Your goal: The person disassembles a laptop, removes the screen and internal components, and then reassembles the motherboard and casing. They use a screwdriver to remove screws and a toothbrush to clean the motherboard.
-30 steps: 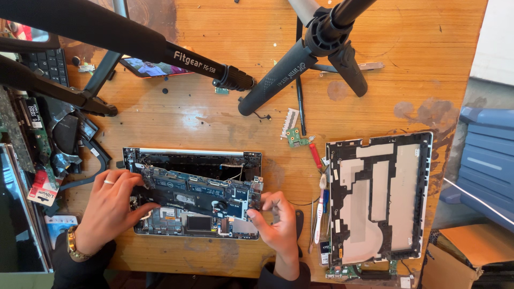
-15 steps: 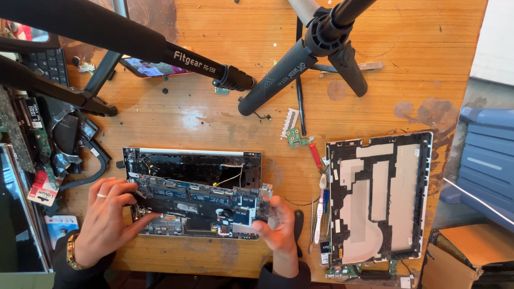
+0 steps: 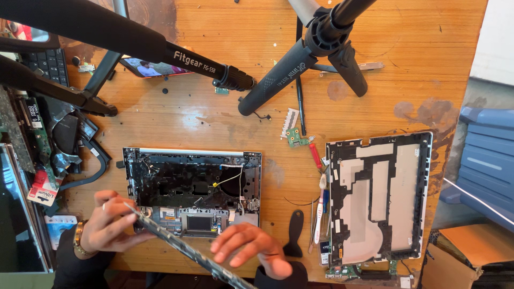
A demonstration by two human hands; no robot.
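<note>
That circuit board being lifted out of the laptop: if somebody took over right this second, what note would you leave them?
Left hand: grips the long circuit board at its left end, tilted up on edge in front of the open laptop chassis.
Right hand: open, fingers spread beside the board, holding nothing.
Done: board is out of the chassis; the bottom cover lies apart to the right.
Left: board not yet set down. Black pry tool and screwdrivers lie between chassis and cover.

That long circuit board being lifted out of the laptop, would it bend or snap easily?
The circuit board looks thin and long, so probably light and slightly flexible. The left hand pinches one end while it stays straight, suggesting fair stiffness. Likely fragile.
</note>
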